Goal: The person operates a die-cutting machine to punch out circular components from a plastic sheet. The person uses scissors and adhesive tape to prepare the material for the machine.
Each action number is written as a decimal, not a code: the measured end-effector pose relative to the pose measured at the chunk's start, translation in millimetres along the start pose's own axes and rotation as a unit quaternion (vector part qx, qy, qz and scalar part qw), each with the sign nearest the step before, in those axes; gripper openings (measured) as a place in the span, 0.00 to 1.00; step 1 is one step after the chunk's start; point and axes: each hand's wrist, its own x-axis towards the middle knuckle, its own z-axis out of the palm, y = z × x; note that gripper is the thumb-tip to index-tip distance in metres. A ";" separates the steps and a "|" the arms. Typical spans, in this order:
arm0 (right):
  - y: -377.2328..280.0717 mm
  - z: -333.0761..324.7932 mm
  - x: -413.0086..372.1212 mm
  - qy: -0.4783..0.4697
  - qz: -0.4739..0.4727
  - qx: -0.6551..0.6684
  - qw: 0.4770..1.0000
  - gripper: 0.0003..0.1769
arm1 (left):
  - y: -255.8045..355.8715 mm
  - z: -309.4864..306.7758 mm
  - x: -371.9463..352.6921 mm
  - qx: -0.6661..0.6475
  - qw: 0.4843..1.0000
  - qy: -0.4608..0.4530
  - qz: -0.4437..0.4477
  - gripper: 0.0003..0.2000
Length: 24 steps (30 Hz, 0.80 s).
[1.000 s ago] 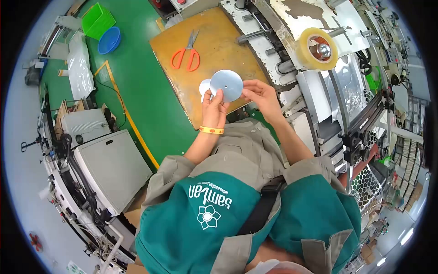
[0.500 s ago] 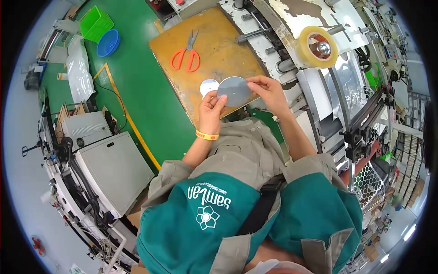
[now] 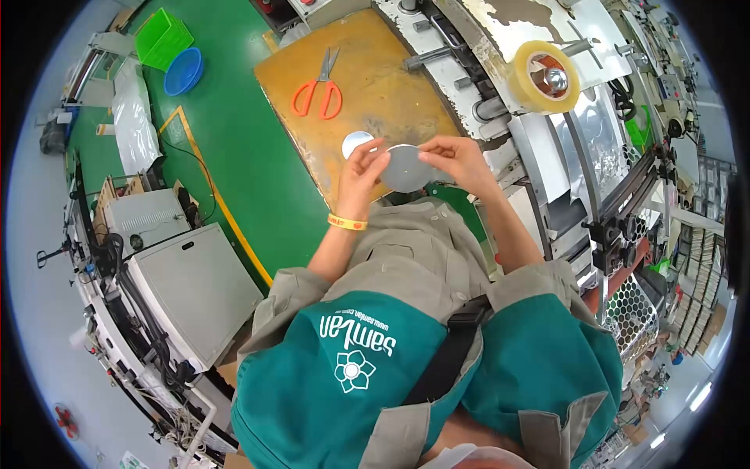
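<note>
A thin round grey disc (image 3: pixel 406 169) with a tiny centre hole is held up over the near edge of a worn yellow-brown board. My right hand (image 3: pixel 461 162) pinches its upper right rim between thumb and fingers. At the left rim is my left hand (image 3: pixel 362 177), a yellow band on its wrist, its thumb and forefinger closed on the edge. Partly behind the left fingers, a smaller shiny white disc (image 3: pixel 356 143) lies on the board. Scissors (image 3: pixel 319 92) with orange handles lie farther up, blades pointing away.
The board (image 3: pixel 375 62) adjoins a machine with a roll of clear tape (image 3: pixel 525 76) at right. A green basket (image 3: pixel 162 37) and a blue basin (image 3: pixel 184 72) stand on the green floor. A grey cabinet (image 3: pixel 195 289) is at left.
The grey disc has moved slightly toward my body and to the right, and its face has tilted. My left thumb has shifted from its face to its edge; my right fingers stay on the rim.
</note>
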 end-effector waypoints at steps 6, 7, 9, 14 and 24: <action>-14.3 16.2 -3.1 -0.011 -0.017 -0.008 1.000 0.10 | -9.8 2.4 5.7 0.029 0.996 -0.016 0.088 0.07; -13.2 18.1 -2.1 -0.006 -0.004 0.013 1.000 0.11 | -13.1 3.7 6.4 0.036 0.995 0.008 0.093 0.07; -6.0 22.6 0.5 0.001 0.022 0.068 0.997 0.11 | -18.5 7.0 6.7 0.042 0.992 0.038 0.110 0.08; 10.1 26.3 5.2 -0.014 0.095 0.177 0.980 0.13 | -29.5 3.3 8.6 -0.011 0.995 0.054 0.082 0.11; 14.3 32.8 9.8 0.015 0.128 0.170 0.977 0.12 | -40.0 5.2 10.3 0.047 0.990 0.068 0.111 0.10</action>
